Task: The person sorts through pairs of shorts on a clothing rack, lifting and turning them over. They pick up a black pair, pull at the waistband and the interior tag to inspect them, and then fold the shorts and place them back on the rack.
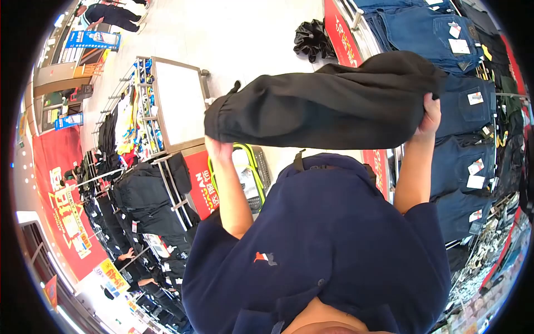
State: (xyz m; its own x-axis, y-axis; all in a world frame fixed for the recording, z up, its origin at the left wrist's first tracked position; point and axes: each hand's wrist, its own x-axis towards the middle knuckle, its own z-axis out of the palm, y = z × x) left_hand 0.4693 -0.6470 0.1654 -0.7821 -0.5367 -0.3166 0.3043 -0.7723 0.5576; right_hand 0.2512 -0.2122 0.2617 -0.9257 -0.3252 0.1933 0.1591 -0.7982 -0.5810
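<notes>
A pair of black trousers [322, 106] hangs stretched sideways in front of me, folded lengthwise, its gathered waistband end on the left and a bunched end on the right. My left hand [218, 147] grips the waistband end from below; most of its fingers are hidden behind the cloth. At the other end, my right hand [429, 116] is closed on the fabric, with the thumb showing on the near side. Below the trousers is the front of my dark blue shirt [345, 222].
Jeans [459, 100] with white tags hang on racks to the right. On the left stand racks of dark trousers [147, 195] and a white-topped stand [178, 103]. A green-rimmed basket [250, 178] sits behind my left forearm. A black bundle [314, 40] lies on the floor ahead.
</notes>
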